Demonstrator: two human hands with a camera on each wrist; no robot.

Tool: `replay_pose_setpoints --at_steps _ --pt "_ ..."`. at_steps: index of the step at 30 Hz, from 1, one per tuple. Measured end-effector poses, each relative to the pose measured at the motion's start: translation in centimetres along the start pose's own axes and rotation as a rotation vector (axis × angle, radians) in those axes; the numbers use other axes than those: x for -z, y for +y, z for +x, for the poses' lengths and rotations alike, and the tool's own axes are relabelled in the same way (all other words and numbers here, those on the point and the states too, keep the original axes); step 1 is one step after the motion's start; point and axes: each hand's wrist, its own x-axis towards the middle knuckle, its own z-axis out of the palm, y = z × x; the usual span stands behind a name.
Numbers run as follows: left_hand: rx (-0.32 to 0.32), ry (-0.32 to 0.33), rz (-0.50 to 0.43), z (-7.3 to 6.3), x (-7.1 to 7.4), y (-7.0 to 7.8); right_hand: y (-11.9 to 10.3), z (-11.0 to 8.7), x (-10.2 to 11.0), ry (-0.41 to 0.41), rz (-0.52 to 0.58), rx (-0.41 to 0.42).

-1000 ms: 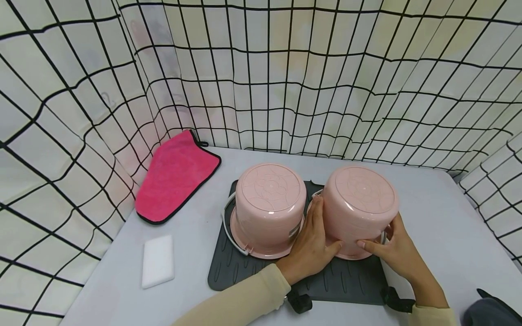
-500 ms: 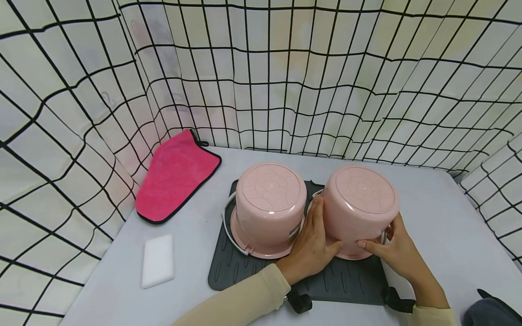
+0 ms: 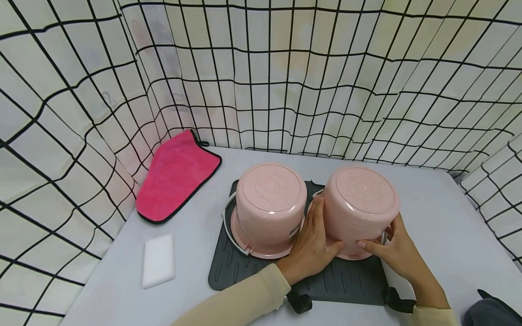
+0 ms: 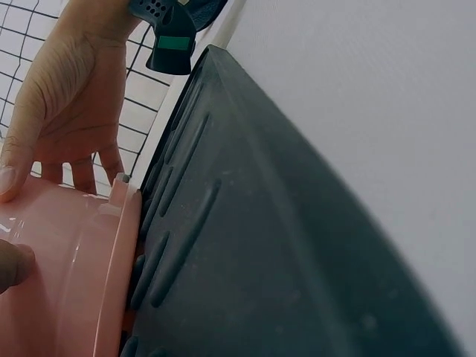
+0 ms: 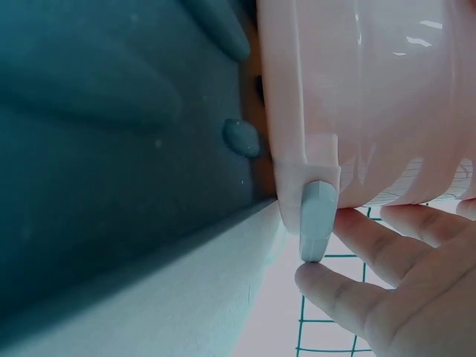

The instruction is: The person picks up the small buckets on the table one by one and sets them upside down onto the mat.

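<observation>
Two pink buckets stand upside down, side by side, on a dark grey ribbed mat (image 3: 244, 277). My left hand (image 3: 303, 251) and right hand (image 3: 395, 249) hold the right bucket (image 3: 360, 194) from both sides, thumbs on its near wall. Left fingers lie along its left side, in the gap beside the left bucket (image 3: 269, 192). The right fingers go behind its right side, mostly hidden in the head view. In the right wrist view, a right fingertip is at the end of the grey handle (image 5: 318, 216). The bucket's rim (image 4: 119, 260) sits close against the mat in the left wrist view.
On the white table, a bright pink cloth (image 3: 175, 179) with black edging lies at the back left. Nearer is a white sponge block (image 3: 158, 261). Black wire mesh (image 3: 269, 81) encloses the back and sides. A dark grey object (image 3: 491, 312) shows at the bottom right.
</observation>
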Motion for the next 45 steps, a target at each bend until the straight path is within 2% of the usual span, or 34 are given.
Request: replay_pose_setpoints --at_steps 10,28,35,45 --pt "-0.007 -0.006 0.013 0.0 0.2 0.1 0.0 0.0 0.0 0.002 -0.014 0.008" --pt "0.035 -0.036 -0.024 -0.2 0.6 0.3 -0.2 0.0 0.0 -0.005 -0.010 0.008" --pt "0.049 -0.048 -0.020 -0.4 0.7 0.4 -0.3 0.0 0.1 0.016 0.017 0.014" --pt "0.042 -0.112 -0.010 -1.0 1.3 0.6 -0.8 -0.5 0.1 0.051 -0.046 -0.016"
